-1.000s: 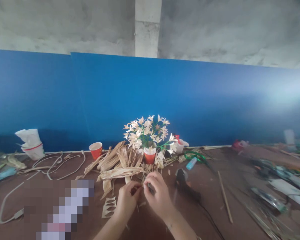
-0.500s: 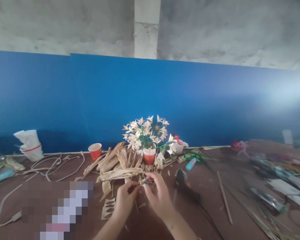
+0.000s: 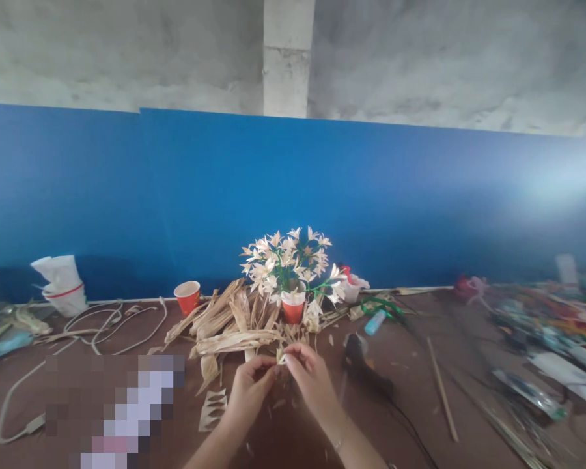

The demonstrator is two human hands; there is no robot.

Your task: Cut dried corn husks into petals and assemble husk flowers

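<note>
Close together at the front middle of the table, my left hand (image 3: pixel 252 389) and my right hand (image 3: pixel 313 378) meet fingertip to fingertip, both pinched. Between them is a small pale husk piece (image 3: pixel 281 358), its exact form too small to tell. Just beyond lies a heap of dried corn husks (image 3: pixel 239 340). Behind my fingers stands a red and white paper cup (image 3: pixel 293 311) holding a bunch of pale husk flowers (image 3: pixel 288 260) on green stems. A strip with cut-out shapes (image 3: pixel 213 410) lies beside my left wrist.
A black glue gun (image 3: pixel 366 371) with its cord lies right of my hands, near a thin wooden stick (image 3: pixel 442 391). Another red paper cup (image 3: pixel 187 298) and a white cable (image 3: pixel 95 329) are at left. Tools and coloured materials (image 3: pixel 557 339) clutter the far right.
The fingers of my right hand have drawn in and down, closing in on the husk piece. A dark thing seen at those fingertips earlier no longer shows. The view has shifted slightly.
</note>
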